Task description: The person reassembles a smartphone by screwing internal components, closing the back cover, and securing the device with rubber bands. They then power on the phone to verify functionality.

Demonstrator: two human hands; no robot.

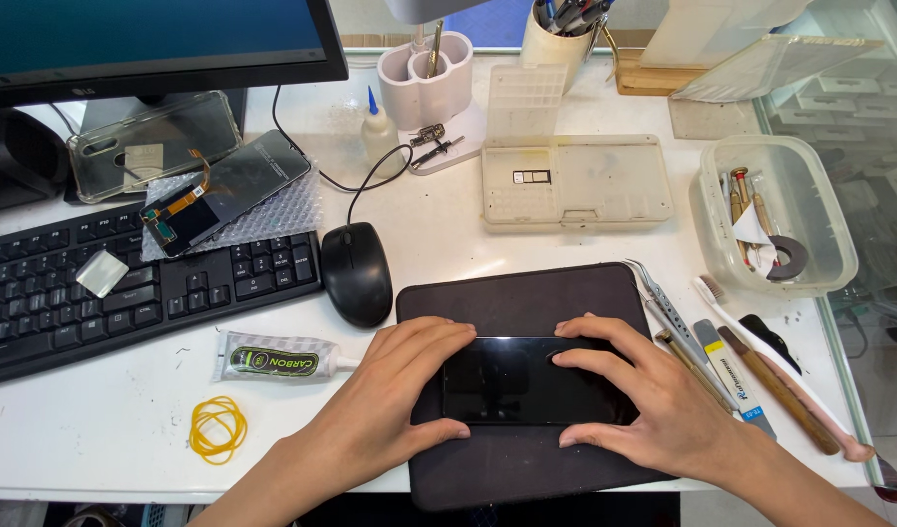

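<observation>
Both hands press on a black phone (526, 381) lying flat on a dark work mat (517, 293) on the white surface (97, 429). The left hand (390, 390) wraps its grip around the phone's left end, thumb at the near edge, fingers over the far edge. The right hand (643, 400) holds the right end the same way, its fingers spread flat on the glass.

Just right of that grip lie tweezers (663, 303), wooden-handled tools (780, 390) and a toothbrush (760, 342). Farther right and beyond, a clear plastic tub (809, 263) holds more small tools, a scrap of white paper and a dark ring. Straight beyond the phone, an open beige parts box (575, 185) shows a few tiny parts in its compartments. Behind it a cup (556, 39) is stuffed with pens, and a white double holder (427, 73) carries one tool. Left of the left grip lie a glue tube (273, 359), a yellow rubber band (218, 427) and a mouse (356, 273).
</observation>
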